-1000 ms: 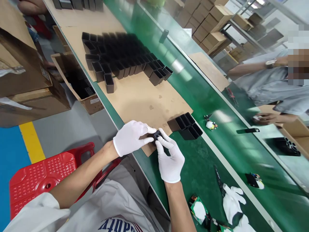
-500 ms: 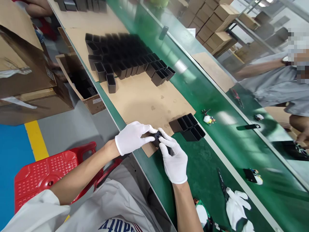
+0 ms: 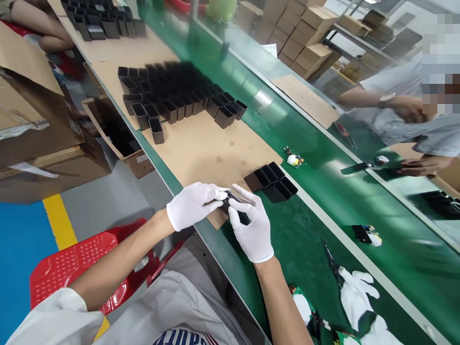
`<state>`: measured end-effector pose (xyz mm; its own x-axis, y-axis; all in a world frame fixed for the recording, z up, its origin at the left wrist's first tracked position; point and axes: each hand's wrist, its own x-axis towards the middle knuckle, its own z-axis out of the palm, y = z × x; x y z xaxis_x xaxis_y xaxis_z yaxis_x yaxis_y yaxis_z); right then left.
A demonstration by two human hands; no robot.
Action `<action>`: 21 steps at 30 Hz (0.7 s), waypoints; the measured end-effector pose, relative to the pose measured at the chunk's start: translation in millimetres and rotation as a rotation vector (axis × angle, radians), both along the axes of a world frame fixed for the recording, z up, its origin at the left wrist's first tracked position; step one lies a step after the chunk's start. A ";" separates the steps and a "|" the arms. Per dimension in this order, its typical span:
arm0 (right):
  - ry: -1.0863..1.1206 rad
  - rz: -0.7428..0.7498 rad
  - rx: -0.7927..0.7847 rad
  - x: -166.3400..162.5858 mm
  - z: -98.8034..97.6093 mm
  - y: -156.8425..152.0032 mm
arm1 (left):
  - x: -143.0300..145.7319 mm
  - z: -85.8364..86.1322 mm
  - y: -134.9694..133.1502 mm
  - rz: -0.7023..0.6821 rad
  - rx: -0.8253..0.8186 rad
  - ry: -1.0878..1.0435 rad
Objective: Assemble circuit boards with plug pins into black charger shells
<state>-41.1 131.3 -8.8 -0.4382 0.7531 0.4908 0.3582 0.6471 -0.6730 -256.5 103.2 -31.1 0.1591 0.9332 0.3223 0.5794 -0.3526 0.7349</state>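
My left hand (image 3: 192, 205), in a white glove, pinches one side of a small black plastic part (image 3: 227, 198) above the near edge of the bench. From the other side my right hand (image 3: 254, 227), gloved too, grips the same part with thumb and fingers. The fingers cover much of it, so its full shape is hidden. Just beyond my right hand stands a small cluster of black rectangular housings (image 3: 275, 182). Farther off on the brown cardboard sheet (image 3: 215, 153) many more black housings (image 3: 179, 93) stand upright in a tight group.
A loose white glove (image 3: 355, 297), a black-handled tool (image 3: 331, 258) and green circuit boards (image 3: 302, 299) lie at right. Small wired assemblies (image 3: 294, 158) sit on the green belt. A red stool (image 3: 82, 258) and cardboard boxes (image 3: 39, 153) are at left. A co-worker (image 3: 402, 100) sits across.
My view has shifted slightly, moving the scene. Both hands stay on the black part, which now tilts differently, and my right index finger has lifted away from it. The co-worker's hands have moved.
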 end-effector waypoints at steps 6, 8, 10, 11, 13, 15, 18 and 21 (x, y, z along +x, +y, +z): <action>-0.111 -0.008 0.121 6.1 -5.4 2.2 | -0.5 6.8 1.9 -0.040 -0.047 -0.057; -0.142 -0.031 0.151 5.2 -9.4 1.6 | -0.1 9.0 1.4 -0.051 -0.058 -0.099; -0.164 -0.055 0.188 3.0 -10.9 0.7 | -0.4 9.8 0.6 -0.067 -0.067 -0.155; -0.170 -0.068 0.209 1.9 -9.4 0.1 | -1.1 9.6 0.3 -0.074 -0.071 -0.190; -0.171 -0.105 0.255 0.4 -0.3 -1.0 | -4.2 7.7 0.4 -0.066 -0.081 -0.278; -0.155 -0.163 0.301 0.1 16.1 -1.7 | -9.0 5.0 1.8 -0.012 -0.090 -0.370; -0.064 -0.308 0.393 -2.8 38.4 -1.4 | -16.0 3.0 5.5 0.106 -0.113 -0.598; -0.060 -0.405 0.400 -14.9 33.3 -2.3 | -17.6 4.8 8.6 0.197 -0.130 -0.855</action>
<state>-56.0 129.0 24.5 -0.1894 0.6277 0.7551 0.6610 0.6502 -0.3747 -274.1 111.8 -26.3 -0.2549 0.9557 0.1470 -0.1446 -0.1880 0.9715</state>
